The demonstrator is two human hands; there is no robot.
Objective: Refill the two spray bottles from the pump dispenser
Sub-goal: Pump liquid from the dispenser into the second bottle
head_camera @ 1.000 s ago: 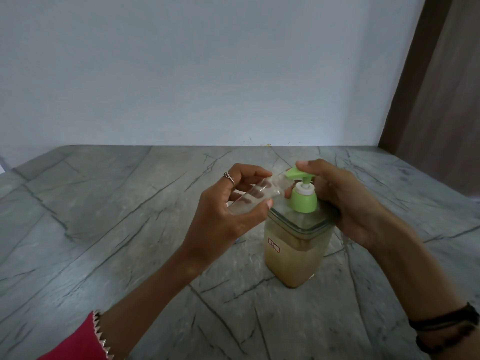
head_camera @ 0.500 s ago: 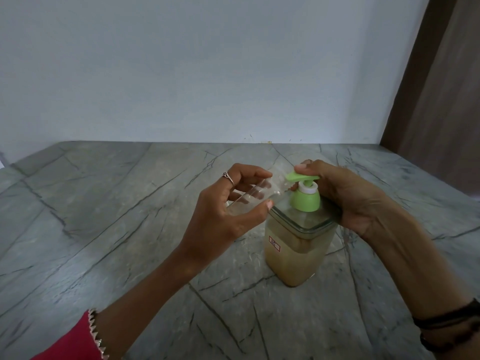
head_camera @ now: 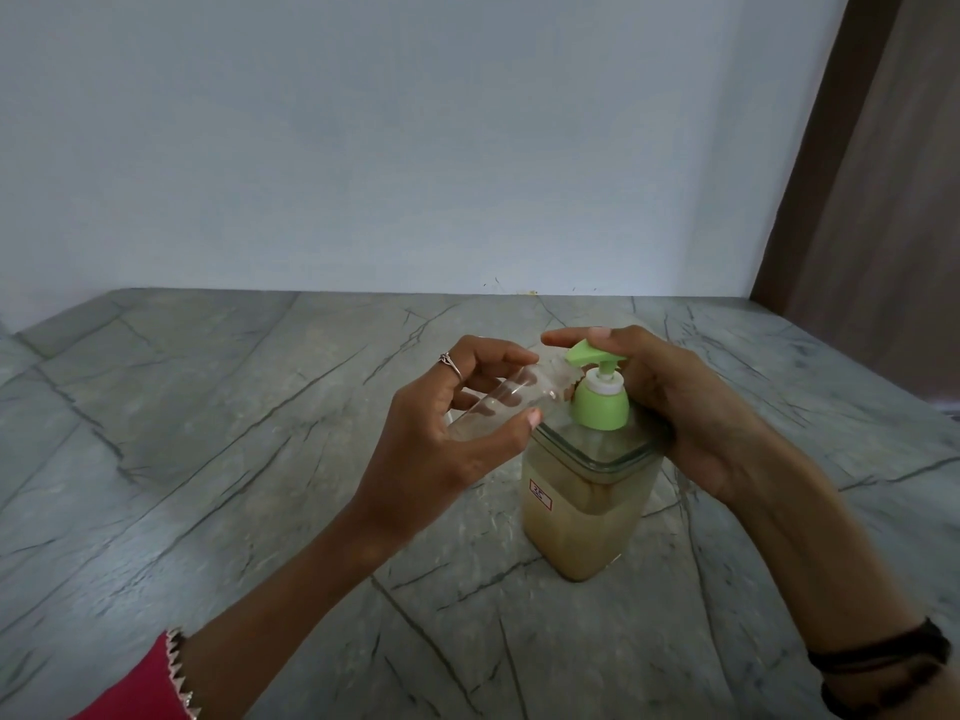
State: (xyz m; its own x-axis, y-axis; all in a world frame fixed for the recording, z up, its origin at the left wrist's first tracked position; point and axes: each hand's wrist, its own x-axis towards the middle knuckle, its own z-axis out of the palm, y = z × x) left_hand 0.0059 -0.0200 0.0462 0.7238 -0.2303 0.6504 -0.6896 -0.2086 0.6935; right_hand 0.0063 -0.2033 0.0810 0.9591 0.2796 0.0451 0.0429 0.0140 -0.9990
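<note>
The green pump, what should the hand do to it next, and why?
Probably press the green pump down with the right hand. Its fingers lie over the raised pump head, and the left hand holds the clear bottle tilted with its mouth at the spout, and it looks nearly empty.

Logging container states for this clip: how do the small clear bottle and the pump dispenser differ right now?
The small clear bottle is held tilted in the left hand; the pump dispenser stands upright on the counter. The bottle looks nearly empty and uncapped; the dispenser holds tan liquid under a green pump. Both are see-through.
</note>
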